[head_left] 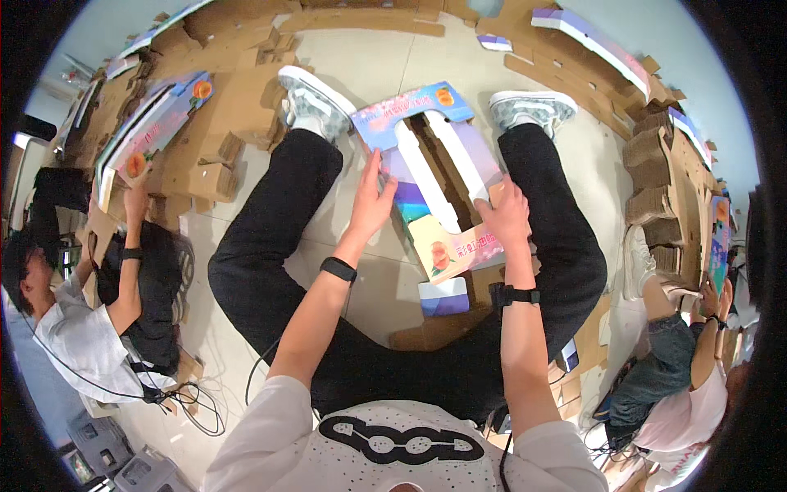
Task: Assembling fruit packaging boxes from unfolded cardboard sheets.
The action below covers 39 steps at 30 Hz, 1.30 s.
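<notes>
Between my knees stands a colourful printed cardboard box point(463, 256), tilted, with blue, purple and cream panels and pictures of orange fruit. Its top has a long opening with white flaps point(428, 170) along both sides and brown cardboard inside. My left hand point(374, 197) grips the box's left side, with some fingers hidden behind its edge. On the opposite side, my right hand point(507, 215) holds the right edge, thumb toward the opening and fingers over the outside. A small white and purple flap point(443, 297) shows below the box's near end.
Flattened brown cardboard point(209, 176) and stacks of cardboard pieces point(653, 197) lie on both sides. At the left a co-worker point(90, 328) handles a similar printed box point(152, 131); at the right another co-worker point(684, 394) holds one point(719, 238). Loose black cables point(193, 406) trail on the floor.
</notes>
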Each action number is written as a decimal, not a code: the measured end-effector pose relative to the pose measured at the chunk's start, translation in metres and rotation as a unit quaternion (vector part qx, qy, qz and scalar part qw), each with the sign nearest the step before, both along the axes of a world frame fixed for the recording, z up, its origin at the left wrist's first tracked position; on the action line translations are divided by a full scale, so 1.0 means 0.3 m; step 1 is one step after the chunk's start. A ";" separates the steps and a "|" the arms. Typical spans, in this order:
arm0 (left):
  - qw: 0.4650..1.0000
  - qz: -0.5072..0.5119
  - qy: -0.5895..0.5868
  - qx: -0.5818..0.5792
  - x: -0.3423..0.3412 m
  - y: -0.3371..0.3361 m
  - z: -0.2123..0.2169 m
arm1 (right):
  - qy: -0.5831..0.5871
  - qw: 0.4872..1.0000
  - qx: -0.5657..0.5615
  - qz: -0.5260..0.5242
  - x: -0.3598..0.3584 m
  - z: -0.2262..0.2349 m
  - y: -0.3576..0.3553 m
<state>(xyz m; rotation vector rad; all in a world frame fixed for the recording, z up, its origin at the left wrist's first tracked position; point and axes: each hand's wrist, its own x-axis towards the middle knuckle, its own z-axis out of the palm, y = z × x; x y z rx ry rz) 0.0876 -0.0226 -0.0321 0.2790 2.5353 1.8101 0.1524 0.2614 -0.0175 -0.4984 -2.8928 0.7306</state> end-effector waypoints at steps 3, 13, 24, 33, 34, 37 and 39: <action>0.998 0.002 0.043 -0.037 0.019 0.004 -0.019 | -0.037 0.999 -0.002 0.007 0.000 0.011 0.004; 0.953 -0.042 0.045 -0.295 0.018 -0.011 0.047 | -0.032 0.990 -0.136 0.002 0.012 0.104 -0.011; 0.946 -0.064 0.010 -0.318 -0.027 -0.050 0.051 | -0.178 0.983 -0.040 0.024 0.015 0.081 0.018; 0.936 -0.117 0.023 -0.332 -0.068 -0.031 0.059 | -0.187 0.980 -0.063 0.038 0.032 0.105 0.027; 0.933 -0.125 0.020 -0.336 -0.074 -0.015 0.052 | -0.192 0.978 -0.070 0.032 0.032 0.108 0.041; 0.942 -0.135 0.046 -0.304 -0.127 -0.012 0.025 | -0.228 0.961 -0.124 0.100 0.033 0.190 0.038; 0.947 -0.133 0.057 -0.287 -0.169 -0.002 0.005 | -0.209 0.966 -0.094 0.117 0.041 0.196 0.029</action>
